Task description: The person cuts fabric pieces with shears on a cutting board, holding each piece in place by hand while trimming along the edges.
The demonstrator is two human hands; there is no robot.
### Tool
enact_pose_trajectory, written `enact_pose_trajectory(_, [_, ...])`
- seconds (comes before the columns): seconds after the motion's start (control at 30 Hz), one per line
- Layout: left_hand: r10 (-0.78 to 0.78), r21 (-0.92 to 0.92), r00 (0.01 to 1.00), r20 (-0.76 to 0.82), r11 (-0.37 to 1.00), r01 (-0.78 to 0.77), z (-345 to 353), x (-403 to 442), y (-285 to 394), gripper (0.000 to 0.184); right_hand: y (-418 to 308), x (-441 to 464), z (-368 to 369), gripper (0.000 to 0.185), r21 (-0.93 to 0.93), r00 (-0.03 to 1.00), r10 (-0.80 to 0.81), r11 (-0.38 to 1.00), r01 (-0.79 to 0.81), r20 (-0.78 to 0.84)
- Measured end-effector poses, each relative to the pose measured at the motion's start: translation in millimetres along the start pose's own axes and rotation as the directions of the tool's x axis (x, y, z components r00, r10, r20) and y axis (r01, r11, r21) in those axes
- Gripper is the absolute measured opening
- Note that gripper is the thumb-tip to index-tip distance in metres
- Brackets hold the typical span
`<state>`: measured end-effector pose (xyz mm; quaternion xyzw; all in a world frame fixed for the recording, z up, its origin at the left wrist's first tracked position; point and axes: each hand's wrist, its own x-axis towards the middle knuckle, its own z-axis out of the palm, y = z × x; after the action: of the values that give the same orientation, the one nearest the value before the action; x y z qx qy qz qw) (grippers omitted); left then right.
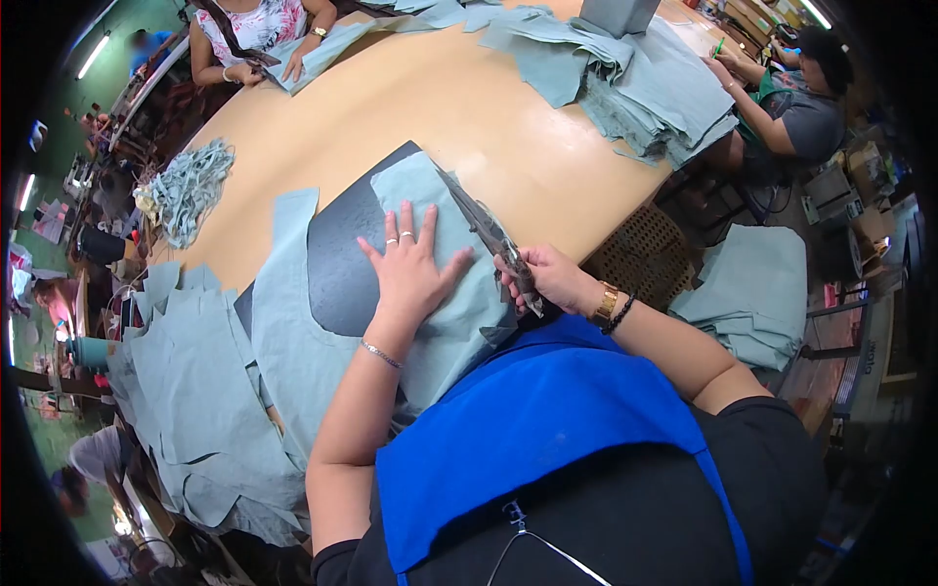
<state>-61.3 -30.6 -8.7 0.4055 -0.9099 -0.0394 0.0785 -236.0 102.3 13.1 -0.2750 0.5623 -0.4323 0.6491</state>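
Note:
My left hand (412, 262) lies flat with spread fingers on a pale blue-green fabric piece (449, 332). Under the fabric is a dark board (342, 259), which shows through a curved cut-out to the left of the hand. In my right hand (552, 280) is a pair of large scissors (496, 239), gripped by the handles. Their long blades point up and left along the fabric's right edge. Whether the blades are parted is hard to make out.
Cut fabric pieces (205, 381) are stacked at the left. A tangle of fabric strips (191, 186) lies on the table (283, 137). More fabric (664, 98) is piled at the back right under a grey block (620, 15). Folded fabric (747, 293) sits at the right. Co-workers (256, 29) work around the table.

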Motion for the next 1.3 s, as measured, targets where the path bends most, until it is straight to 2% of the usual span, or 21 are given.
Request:
enact_pose_trajectory(0.07, [-0.011, -0.002, 0.999, 0.034, 1.0, 0.011, -4, 11, -2, 0.076, 5, 0, 0, 0.032, 0.021, 0.999, -0.053, 0.998, 0.052, 0.012])
enact_pose_trajectory(0.13, [-0.036, -0.019, 0.994, 0.107, 0.999, 0.038, -16, 26, -3, 0.072, 6, 1, 1, 0.031, 0.033, 1.0, -0.029, 0.999, 0.029, -0.009])
enact_pose_trajectory(0.23, [-0.006, 0.05, 0.999, 0.037, 0.999, 0.004, -9, 36, -9, 0.072, 1, 0, -1, 0.031, 0.063, 0.999, 0.032, 0.998, -0.032, -0.002])
enact_pose_trajectory(0.33, [-0.004, -0.028, 0.998, -0.059, 1.0, 0.002, 8, 34, -15, 0.073, -1, 0, -1, 0.033, 0.079, 0.999, 0.041, 0.996, -0.041, 0.002])
enact_pose_trajectory(0.57, [-0.056, -0.02, 0.998, 0.002, 0.998, 0.056, 6, 25, -9, 0.075, -7, 0, 8, 0.035, 0.02, 0.998, 0.044, 0.999, -0.043, -0.038])
enact_pose_trajectory(0.77, [-0.077, -0.027, 0.997, 0.001, 0.997, 0.077, 7, 23, -9, 0.076, 7, 2, 5, 0.034, 0.026, 0.998, -0.054, 0.998, 0.055, -0.043])
enact_pose_trajectory(0.97, [-0.072, -0.025, 0.997, 0.004, 0.997, 0.072, 4, 16, -6, 0.077, -14, -1, 11, 0.037, -0.024, 0.998, 0.035, 0.999, -0.036, -0.043])
enact_pose_trajectory(1.07, [-0.07, -0.026, 0.998, 0.01, 0.997, 0.07, 2, 11, -2, 0.077, -18, 4, 13, 0.039, -0.042, 0.998, 0.031, 0.999, -0.033, -0.059])
enact_pose_trajectory(1.3, [-0.076, -0.032, 0.997, 0.013, 0.997, 0.076, 3, 11, -3, 0.077, -2, 7, 8, 0.036, -0.054, 0.998, -0.05, 0.997, 0.047, -0.047])
